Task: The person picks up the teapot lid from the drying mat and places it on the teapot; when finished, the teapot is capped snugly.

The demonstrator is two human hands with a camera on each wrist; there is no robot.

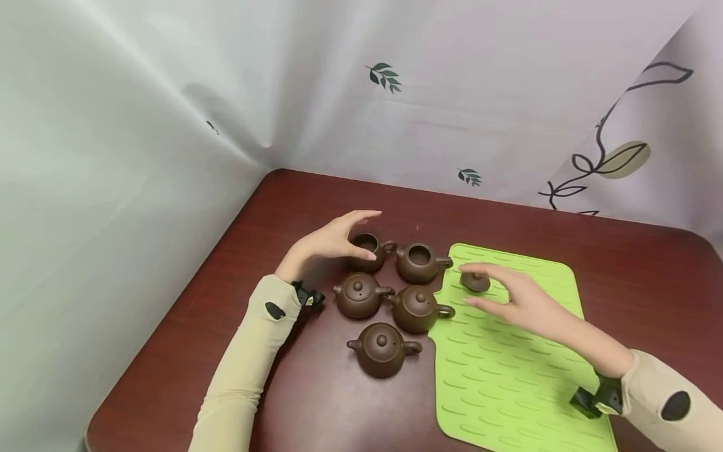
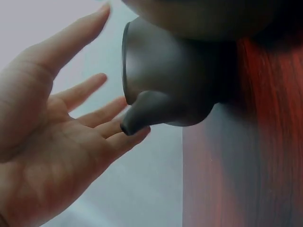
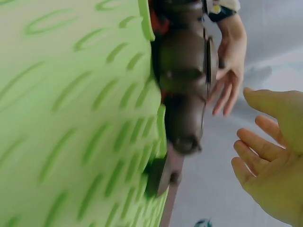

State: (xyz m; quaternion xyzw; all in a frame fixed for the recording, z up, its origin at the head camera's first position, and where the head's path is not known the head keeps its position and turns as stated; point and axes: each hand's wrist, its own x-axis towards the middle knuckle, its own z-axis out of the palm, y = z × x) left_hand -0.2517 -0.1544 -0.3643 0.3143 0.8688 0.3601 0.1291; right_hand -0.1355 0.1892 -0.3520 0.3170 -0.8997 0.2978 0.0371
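Note:
My left hand (image 1: pixel 330 240), fingers spread, is around the back left brown teapot (image 1: pixel 361 265), which has no lid. In the left wrist view the hand holds nothing, its fingers beside that teapot's spout (image 2: pixel 147 111). A second lidless teapot (image 1: pixel 417 272) stands to its right. Just right of that pot, a small brown lid (image 1: pixel 476 284) lies knob up on the green mat. My right hand (image 1: pixel 522 300) hovers over the lid with thumb and fingers apart. The right wrist view shows a gap between the lid (image 3: pixel 163 177) and this hand (image 3: pixel 277 158).
Three lidded teapots stand nearer me: one left (image 1: pixel 356 301), one right (image 1: pixel 415 311) by the mat, one in front (image 1: pixel 381 355). The light green ridged mat (image 1: pixel 508 376) covers the right part of the dark red table (image 1: pixel 327 408). White curtains (image 1: pixel 452 113) hang behind.

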